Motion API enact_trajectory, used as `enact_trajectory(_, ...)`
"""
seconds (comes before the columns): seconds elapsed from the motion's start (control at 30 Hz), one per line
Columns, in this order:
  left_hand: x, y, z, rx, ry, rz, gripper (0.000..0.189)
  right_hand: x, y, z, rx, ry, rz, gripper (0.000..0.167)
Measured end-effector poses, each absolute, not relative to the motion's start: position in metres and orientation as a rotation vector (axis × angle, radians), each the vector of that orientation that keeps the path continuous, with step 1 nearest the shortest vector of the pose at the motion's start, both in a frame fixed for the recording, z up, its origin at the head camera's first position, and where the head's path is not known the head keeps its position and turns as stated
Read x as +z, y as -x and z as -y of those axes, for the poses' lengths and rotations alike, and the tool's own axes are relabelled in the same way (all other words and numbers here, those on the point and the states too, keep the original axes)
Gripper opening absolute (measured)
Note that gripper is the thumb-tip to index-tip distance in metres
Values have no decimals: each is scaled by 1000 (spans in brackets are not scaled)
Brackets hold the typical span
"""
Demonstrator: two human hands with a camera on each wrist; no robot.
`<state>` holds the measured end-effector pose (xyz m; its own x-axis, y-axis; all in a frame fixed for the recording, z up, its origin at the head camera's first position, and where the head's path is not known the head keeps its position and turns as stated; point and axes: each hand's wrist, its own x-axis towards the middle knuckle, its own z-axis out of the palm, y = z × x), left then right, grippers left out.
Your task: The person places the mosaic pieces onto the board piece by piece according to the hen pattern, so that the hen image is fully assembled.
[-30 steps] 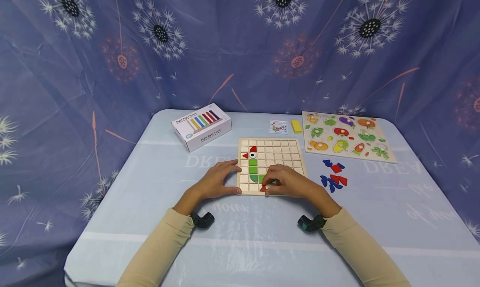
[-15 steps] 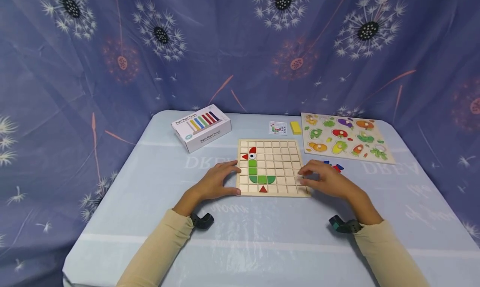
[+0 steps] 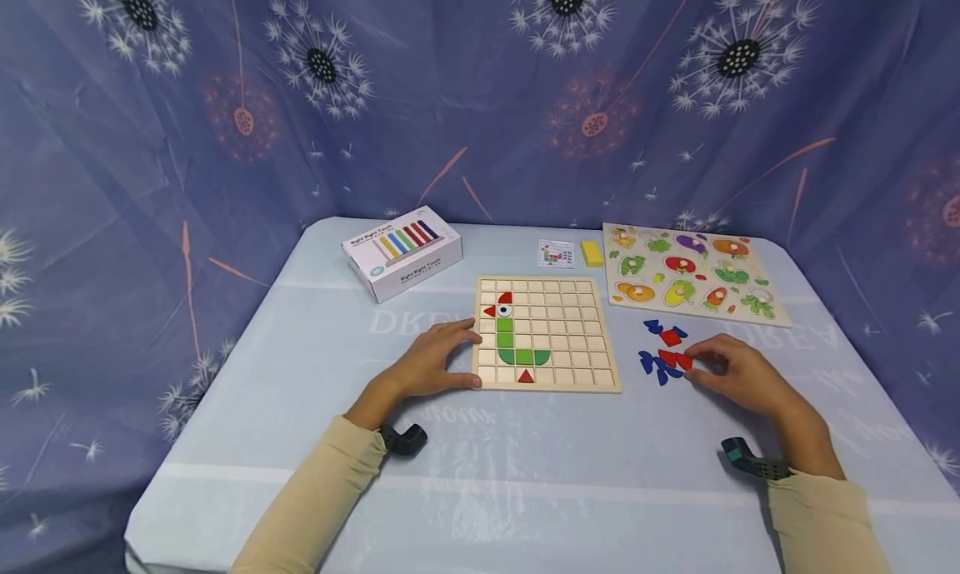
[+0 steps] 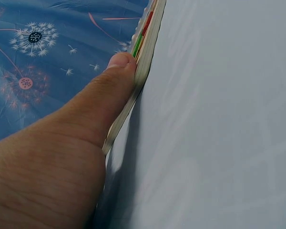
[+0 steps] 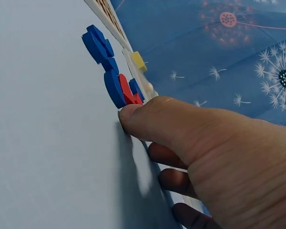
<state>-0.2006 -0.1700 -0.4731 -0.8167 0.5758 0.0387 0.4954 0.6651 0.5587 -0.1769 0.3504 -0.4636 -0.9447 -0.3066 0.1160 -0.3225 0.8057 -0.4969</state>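
Spreading smooth and pale, the tabletop (image 3: pixel 517 491) bore a square, gridded wooden board (image 3: pixel 576 341). The left hand (image 3: pixel 435 357), fingers loosely spread, touched its left edge. The right hand (image 3: pixel 738 372), the nearer one, touched a flat red piece (image 3: pixel 684 361) lying to its left, right of the board; whether the grip pinched it could not be told. Curved blue pieces (image 3: pixel 647 362) lay nearby.

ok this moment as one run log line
left hand: on left edge of pale wooden grid board; right hand: pinches loose red flat piece; green flat pieces: on board; blue flat pieces: off board
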Motion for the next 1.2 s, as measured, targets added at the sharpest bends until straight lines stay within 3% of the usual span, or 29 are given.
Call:
enact_trajectory(0.43,-473,202,170,852,-910,-2733,70,-471,174,-350,880,-470,2921,22)
enact_trajectory(1.2,-474,199,169,873,-887,-2738,68,-468,184,-326,845,-556,2746,25)
